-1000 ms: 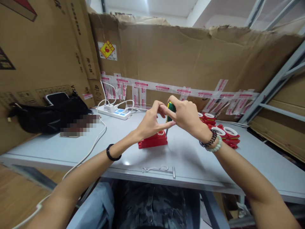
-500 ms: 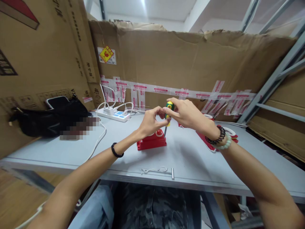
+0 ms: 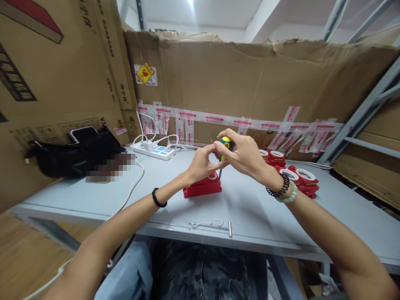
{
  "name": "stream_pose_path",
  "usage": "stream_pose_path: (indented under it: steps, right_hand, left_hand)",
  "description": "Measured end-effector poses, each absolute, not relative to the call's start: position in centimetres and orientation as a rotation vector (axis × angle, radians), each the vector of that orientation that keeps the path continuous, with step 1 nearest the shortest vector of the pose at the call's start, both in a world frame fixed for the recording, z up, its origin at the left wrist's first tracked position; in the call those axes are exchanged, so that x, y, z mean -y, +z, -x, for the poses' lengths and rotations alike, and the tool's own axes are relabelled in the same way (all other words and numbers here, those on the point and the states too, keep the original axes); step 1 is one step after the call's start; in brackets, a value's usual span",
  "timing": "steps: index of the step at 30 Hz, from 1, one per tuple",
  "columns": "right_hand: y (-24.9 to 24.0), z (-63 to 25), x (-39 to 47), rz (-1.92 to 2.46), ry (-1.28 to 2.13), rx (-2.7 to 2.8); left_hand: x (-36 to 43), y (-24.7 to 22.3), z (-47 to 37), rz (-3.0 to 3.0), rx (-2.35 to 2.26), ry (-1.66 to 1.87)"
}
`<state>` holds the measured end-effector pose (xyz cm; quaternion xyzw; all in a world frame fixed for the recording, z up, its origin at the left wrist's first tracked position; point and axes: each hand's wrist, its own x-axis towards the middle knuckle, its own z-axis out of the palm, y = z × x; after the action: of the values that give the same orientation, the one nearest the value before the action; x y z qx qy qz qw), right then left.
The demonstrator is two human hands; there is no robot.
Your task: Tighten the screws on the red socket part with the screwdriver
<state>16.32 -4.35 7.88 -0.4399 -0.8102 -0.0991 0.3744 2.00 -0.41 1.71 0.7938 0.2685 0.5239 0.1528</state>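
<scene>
A grey metal table [image 3: 250, 208] stands against a wall of flattened cardboard boxes [image 3: 250, 79] crossed by strips of red-printed tape, and from the head view, the only one there is, the work sits near the middle of it. A red tape dispenser [image 3: 202, 187] lies flat on the table, and a green-and-yellow screwdriver [image 3: 224, 146] stands almost upright over its right end, the shaft reaching down to the dispenser's top. The right hand [image 3: 246, 157] has its fingers closed round the handle from above; the left hand [image 3: 202, 163] pinches thumb and forefinger together against the handle from the other side, steadying it. The tip itself is too small to make out. To my eye, doing this well means keeping the shaft straight above the screw, pressing down while turning, and letting the left fingers only guide, since nothing holds the dispenser down and it could skid. More red dispensers [image 3: 296, 179] are heaped to the right; a white power strip [image 3: 153, 151] with cables and a black bag [image 3: 75, 154] lie at the back left, and a small metal pin [image 3: 230, 229] lies near the front edge.
</scene>
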Motion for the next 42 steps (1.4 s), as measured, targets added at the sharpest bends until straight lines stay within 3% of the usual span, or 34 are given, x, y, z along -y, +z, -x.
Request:
stream_pose_path:
  steps: [5, 13, 20, 28, 35, 42]
  right_hand:
    - [8.4, -17.2, 4.3, 0.942, -0.063, 2.144]
    - [8.2, -16.5, 4.2, 1.143, -0.344, 1.978]
    - [8.9, -17.7, 4.4, 0.926, 0.002, 2.176]
    - [8.9, -17.0, 3.9, 1.199, -0.287, 1.993]
    - [9.3, -17.9, 4.2, 0.980, 0.036, 2.218]
    - [8.5, -16.6, 3.9, 1.191, -0.221, 2.005]
  left_hand:
    - [0.5, 2.3, -1.1, -2.399, -0.712, 1.380]
    - [1.2, 2.3, -2.1, -2.272, -0.795, 1.569]
    - [1.6, 3.1, -1.9, -2.317, -0.782, 1.432]
    - [1.2, 2.6, -2.3, -2.208, -0.886, 1.525]
    - [1.4, 3.3, -1.6, -2.268, -0.863, 1.408]
    - [1.0, 2.5, -2.1, -2.192, -0.870, 1.508]
